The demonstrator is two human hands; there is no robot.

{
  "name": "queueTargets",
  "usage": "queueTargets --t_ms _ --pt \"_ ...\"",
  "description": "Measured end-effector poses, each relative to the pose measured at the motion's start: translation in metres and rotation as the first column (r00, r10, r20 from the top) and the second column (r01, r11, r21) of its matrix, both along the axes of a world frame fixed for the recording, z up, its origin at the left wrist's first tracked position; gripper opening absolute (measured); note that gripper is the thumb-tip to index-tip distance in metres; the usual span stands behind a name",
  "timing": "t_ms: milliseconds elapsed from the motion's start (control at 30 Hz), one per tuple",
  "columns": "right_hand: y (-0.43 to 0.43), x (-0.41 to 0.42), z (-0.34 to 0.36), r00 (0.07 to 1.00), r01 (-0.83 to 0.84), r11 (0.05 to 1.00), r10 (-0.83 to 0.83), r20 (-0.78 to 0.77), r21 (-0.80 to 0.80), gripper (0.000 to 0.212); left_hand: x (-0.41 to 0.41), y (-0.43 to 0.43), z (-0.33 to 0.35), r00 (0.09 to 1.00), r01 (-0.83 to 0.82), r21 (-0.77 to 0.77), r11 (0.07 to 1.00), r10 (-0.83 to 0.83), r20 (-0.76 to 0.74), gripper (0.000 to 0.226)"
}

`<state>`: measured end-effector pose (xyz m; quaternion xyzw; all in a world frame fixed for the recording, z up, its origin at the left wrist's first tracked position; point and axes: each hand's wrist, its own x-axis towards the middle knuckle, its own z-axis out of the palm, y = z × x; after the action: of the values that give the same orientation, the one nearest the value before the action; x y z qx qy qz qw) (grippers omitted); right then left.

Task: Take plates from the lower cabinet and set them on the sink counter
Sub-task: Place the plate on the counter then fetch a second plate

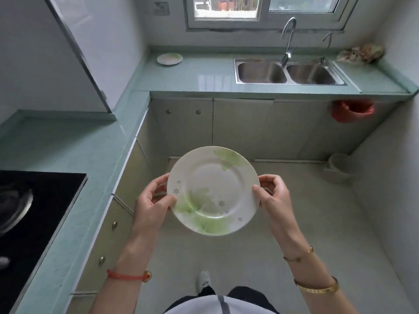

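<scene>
I hold a white plate with green leaf prints [213, 190] level in front of me, above the floor. My left hand [153, 198] grips its left rim and my right hand [272, 192] grips its right rim. A second plate of the same pattern [169, 58] lies on the green sink counter [204, 73], at its far left corner. The lower cabinets [188, 128] under the counter have their doors closed.
A double steel sink [288, 72] with a tall tap [288, 37] is set in the counter on the right. A cloth [360, 54] lies at the far right corner. A black hob [34, 211] is at my left. A red bag [352, 109] hangs right; a pale bucket [340, 167] stands below.
</scene>
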<state>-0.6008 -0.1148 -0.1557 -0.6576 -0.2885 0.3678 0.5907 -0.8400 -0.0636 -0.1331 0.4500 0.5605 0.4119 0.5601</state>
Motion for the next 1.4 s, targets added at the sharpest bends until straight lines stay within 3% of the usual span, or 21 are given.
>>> queueTargets --t_ms 467,1033,1400 --pt "0.214 0.053 -0.008 0.999 0.032 0.999 -0.032 0.000 -0.028 0.014 0.055 0.223 -0.013 1.000 0.015 -0.047 0.999 -0.015 0.005 0.052" --pt "0.523 0.154 0.008 0.982 -0.182 0.982 0.184 0.049 -0.039 0.018 0.149 0.482 0.003 0.985 -0.167 -0.007 0.986 0.167 0.033 0.048" --pt "0.691 0.172 -0.009 0.985 -0.162 0.983 0.166 0.038 -0.087 0.016 0.164 0.655 -0.019 0.988 -0.154 -0.056 0.987 0.155 0.016 0.048"
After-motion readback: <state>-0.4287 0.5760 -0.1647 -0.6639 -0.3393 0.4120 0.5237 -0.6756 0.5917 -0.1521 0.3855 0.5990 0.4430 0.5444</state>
